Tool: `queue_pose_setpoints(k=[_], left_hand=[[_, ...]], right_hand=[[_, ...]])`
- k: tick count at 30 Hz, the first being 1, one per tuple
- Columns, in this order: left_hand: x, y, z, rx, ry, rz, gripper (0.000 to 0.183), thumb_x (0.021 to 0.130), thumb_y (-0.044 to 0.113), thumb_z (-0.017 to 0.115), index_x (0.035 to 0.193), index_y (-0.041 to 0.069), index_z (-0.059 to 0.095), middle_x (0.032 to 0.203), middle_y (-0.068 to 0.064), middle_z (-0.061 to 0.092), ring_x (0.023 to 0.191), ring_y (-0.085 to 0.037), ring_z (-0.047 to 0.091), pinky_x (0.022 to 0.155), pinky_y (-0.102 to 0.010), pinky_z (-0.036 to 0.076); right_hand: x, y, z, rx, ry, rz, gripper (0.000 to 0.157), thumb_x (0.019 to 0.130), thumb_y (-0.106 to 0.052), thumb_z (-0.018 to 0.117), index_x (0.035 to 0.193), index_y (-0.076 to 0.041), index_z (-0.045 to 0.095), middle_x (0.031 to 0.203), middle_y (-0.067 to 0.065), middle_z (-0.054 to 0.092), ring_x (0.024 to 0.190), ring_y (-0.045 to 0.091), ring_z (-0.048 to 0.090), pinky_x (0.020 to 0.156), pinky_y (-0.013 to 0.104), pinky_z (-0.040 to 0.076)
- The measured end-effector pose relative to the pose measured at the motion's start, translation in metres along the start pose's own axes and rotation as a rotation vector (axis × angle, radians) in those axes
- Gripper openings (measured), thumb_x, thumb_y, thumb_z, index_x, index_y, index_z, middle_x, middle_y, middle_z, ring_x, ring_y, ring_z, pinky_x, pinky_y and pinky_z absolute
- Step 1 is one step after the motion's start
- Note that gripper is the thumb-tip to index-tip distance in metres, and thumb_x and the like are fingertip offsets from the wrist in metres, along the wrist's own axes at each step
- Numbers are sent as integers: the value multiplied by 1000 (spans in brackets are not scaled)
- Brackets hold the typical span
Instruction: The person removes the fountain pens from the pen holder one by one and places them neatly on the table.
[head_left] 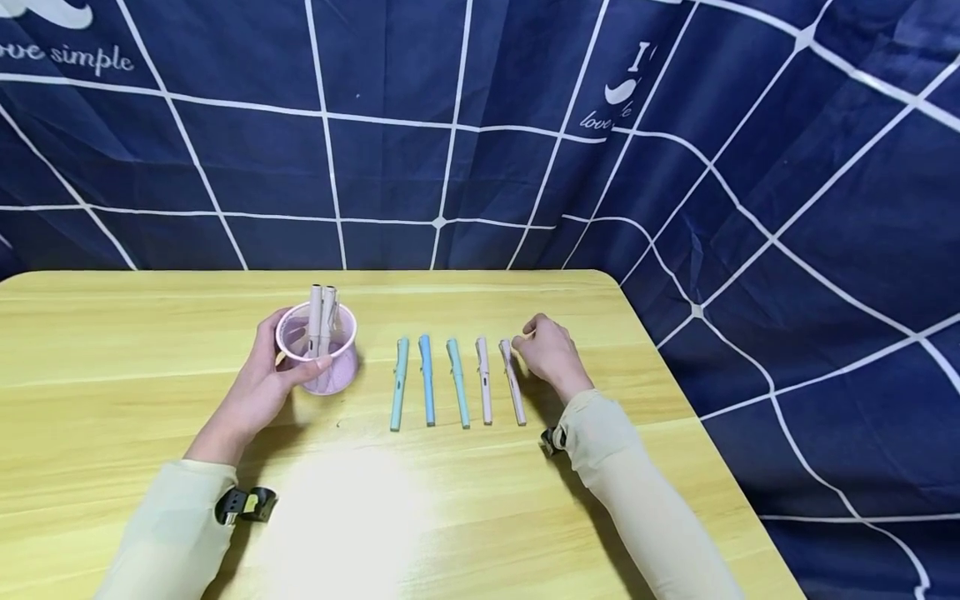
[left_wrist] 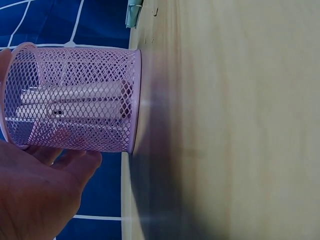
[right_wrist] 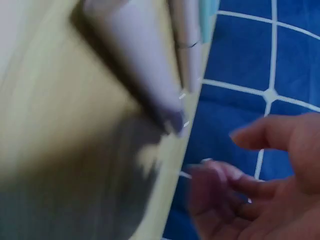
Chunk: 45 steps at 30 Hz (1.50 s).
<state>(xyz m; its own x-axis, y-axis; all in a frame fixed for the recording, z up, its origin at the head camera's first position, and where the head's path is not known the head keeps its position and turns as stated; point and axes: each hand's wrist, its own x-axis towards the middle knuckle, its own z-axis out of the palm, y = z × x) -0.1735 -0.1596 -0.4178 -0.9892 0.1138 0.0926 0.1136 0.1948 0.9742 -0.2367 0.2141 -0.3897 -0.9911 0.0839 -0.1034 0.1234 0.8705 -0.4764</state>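
Note:
My left hand [head_left: 258,387] grips a pink mesh pen holder [head_left: 341,367], thumb over the near side and fingers behind it. It stands upright on the table, and two pale pens [head_left: 315,321] lean inside it. In the left wrist view the holder's mesh wall [left_wrist: 85,65] shows the pens through it. My right hand [head_left: 553,354] hovers beside the top of the rightmost pale lilac pen [head_left: 514,387], thumb and fingers apart and holding nothing. In the right wrist view that pen [right_wrist: 137,55] is blurred, a gap away from the fingertips [right_wrist: 240,136].
Left of the lilac pen lie another pale lilac pen [head_left: 484,383], a teal pen [head_left: 458,383], a blue pen [head_left: 427,383] and a light green pen [head_left: 399,387], in a row. A dark blue curtain [head_left: 390,175] hangs behind and right of the wooden table [head_left: 150,333].

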Motion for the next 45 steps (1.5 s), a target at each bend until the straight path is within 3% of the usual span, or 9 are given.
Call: queue_pose_setpoints(k=[5,9,17,24,29,37,45], left_hand=[[0,0,-2,0,0,-13,90,91,17,70,156,9,7,153,-20,24,140,-37,23,114,-55,19],[0,0,-2,12,-7,-26,95,91,20,70,157,11,2,155,-22,21,141,-39,21,113,-56,18],[-1,-2,-1,10,-11,-26,94,92,20,70,158,12,3,155,-22,20,141,-40,20,113,-56,19],[-1,-4,-5,18,5,-9,89,92,18,69,157,11,9,153,-21,25,140,-38,23,113,-55,20],[-1,-3,-4,5,5,-3,88,92,17,69,156,9,9,152,-20,26,139,-37,24,113,-55,21],[-2,-1,-3,28,15,9,88,93,19,68,156,8,9,151,-21,26,139,-37,25,112,-56,23],[0,0,0,7,5,22,85,93,17,68,155,9,11,150,-18,28,138,-35,27,112,-55,23]], right_hand=[[-7,-16,0,130,133,-175,20,89,-12,50,104,-7,63,94,6,62,88,23,56,79,36,47],[-13,-36,4,254,149,-260,19,90,-8,51,103,-6,65,90,5,61,81,21,55,72,33,46],[-21,-74,19,362,48,-280,17,93,-5,55,104,-5,68,88,3,63,79,18,60,71,32,51],[-23,-111,36,419,-148,-451,19,91,3,59,110,0,65,96,2,63,89,16,58,78,25,50],[-23,-139,46,536,-140,-525,18,91,3,63,109,-1,65,97,3,65,89,14,60,80,23,50],[-17,-173,64,640,-27,-559,19,89,1,68,108,-2,64,97,1,64,87,9,60,78,19,50],[-4,-182,83,659,10,-492,21,88,-9,74,105,-4,65,93,0,63,84,8,59,75,18,50]])
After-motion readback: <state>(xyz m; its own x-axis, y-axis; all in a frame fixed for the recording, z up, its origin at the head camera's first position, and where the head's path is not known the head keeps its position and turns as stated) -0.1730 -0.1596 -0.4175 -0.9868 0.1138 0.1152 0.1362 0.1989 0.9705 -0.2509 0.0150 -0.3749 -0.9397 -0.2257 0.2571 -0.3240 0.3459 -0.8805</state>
